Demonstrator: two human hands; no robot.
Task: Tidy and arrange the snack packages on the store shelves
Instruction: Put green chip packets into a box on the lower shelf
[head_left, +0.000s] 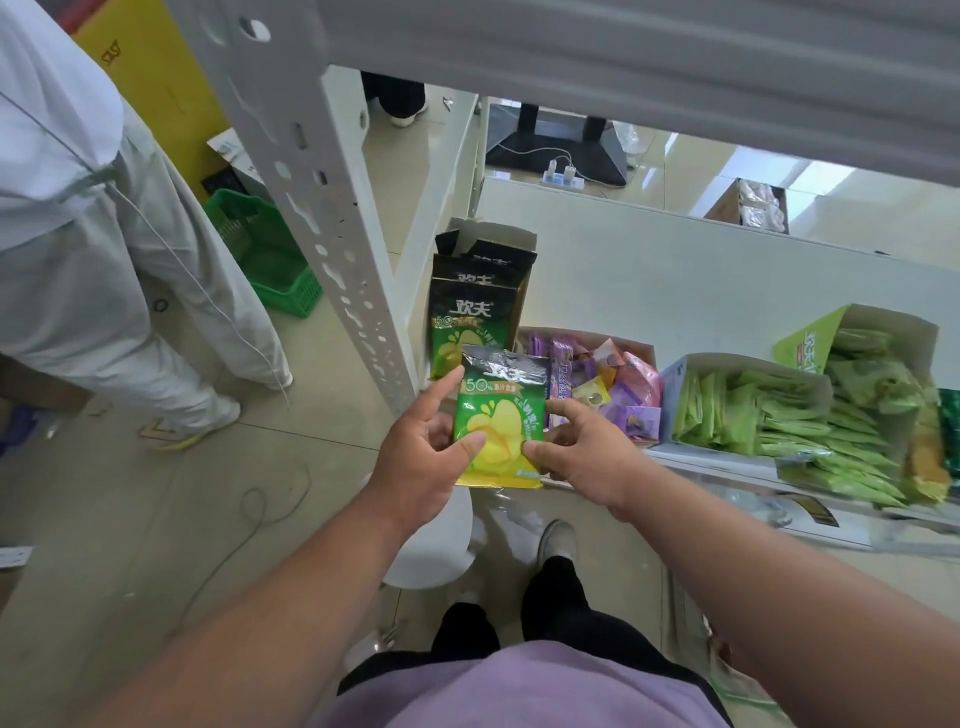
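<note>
1. Fingers of both hands are curled on one green-and-yellow snack packet (500, 415). Left hand (421, 457) holds its lower left edge, thumb on the front face and index finger stretched up along the side. Right hand (587, 457) pinches the lower right edge, thumb on the front.
2. Packet sits upright between the hands, printed face toward the camera, long axis running near-to-far, dark top edge pointing at the shelf (701, 270).
3. Just beyond the top edge, far and slightly left: an open dark display box (478, 291) holding matching packets, standing at the shelf's left end.
4. To the right along the shelf: a box of purple and pink sachets (602, 384), then boxes of pale green sachets (753, 410).
5. Judgement: the packet belongs in the dark box; the move is a short push away, top edge leading. Left hand is nearer that box, and the shelf upright (332, 249) crowds it.
</note>
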